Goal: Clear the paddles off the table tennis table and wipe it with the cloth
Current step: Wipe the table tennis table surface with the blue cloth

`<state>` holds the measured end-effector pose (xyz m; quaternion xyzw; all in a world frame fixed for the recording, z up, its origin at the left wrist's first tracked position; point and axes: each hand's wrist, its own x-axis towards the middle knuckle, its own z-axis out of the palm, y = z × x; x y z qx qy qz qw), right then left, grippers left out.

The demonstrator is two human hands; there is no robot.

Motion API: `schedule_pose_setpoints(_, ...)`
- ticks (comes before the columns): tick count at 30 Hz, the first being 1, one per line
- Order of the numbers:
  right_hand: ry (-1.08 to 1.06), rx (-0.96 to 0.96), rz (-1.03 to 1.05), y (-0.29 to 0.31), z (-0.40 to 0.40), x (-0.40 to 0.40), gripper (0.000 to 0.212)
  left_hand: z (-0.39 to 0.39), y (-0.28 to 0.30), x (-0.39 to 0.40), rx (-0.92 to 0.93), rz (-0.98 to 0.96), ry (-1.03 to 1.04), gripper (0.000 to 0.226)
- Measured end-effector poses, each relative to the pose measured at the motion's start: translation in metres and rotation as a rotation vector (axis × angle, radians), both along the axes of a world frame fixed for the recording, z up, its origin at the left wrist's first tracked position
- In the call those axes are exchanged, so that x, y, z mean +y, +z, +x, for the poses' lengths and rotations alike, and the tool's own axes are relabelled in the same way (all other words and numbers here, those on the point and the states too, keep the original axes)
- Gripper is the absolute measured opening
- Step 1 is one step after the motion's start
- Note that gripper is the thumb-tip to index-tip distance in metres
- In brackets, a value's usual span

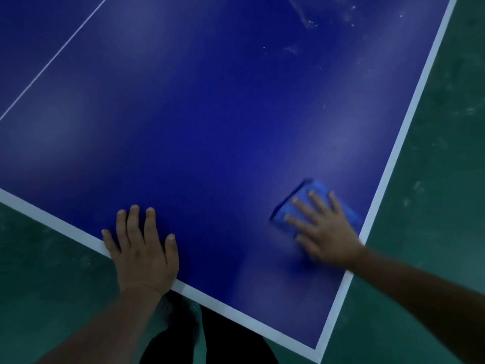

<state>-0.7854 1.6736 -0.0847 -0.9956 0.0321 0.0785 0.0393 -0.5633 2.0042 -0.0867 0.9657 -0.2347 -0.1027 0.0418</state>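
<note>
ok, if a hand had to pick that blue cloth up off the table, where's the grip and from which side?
Judging by its pose, pinch the far-left folded edge of the blue cloth, coming from above. It lies flat and folded on the table tennis table, so only its edges offer purchase, and the right hand presses flat on the rest, leaving that edge exposed.

No text, label, brand, number or sign can be read anywhere in view.

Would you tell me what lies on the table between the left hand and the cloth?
Nothing: the head view shows only bare blue table surface between the left hand and the cloth under the right hand.
</note>
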Motion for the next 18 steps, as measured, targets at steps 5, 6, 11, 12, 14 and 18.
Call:
schedule_pose_setpoints(5, -0.757, -0.009, 0.008, 0.009, 0.05, -0.104, 0.062, 0.001, -0.003, 0.002, -0.017, -0.026, -0.004, 0.071)
schedule_pose_setpoints(6, -0.823, -0.007, 0.02, 0.009, 0.057, -0.106, 0.062, 0.0, -0.002, 0.002, -0.017, -0.02, -0.002, 0.071)
schedule_pose_setpoints(11, -0.75, -0.022, -0.054, 0.005, 0.039, -0.02, 0.058, 0.0, -0.001, 0.001, -0.029, -0.034, -0.003, 0.07)
schedule_pose_setpoints(12, -0.679, -0.028, -0.061, 0.004, 0.025, 0.013, 0.056, 0.0, -0.001, 0.001, -0.036, -0.027, -0.005, 0.07)
schedule_pose_setpoints(14, -0.471, -0.037, -0.015, 0.001, -0.013, 0.082, 0.054, -0.002, 0.0, 0.001, -0.04, -0.014, -0.014, 0.07)
schedule_pose_setpoints(18, 0.054, 0.013, 0.065, -0.002, -0.073, 0.114, 0.05, -0.012, 0.005, -0.004, -0.013, -0.037, 0.041, 0.072)
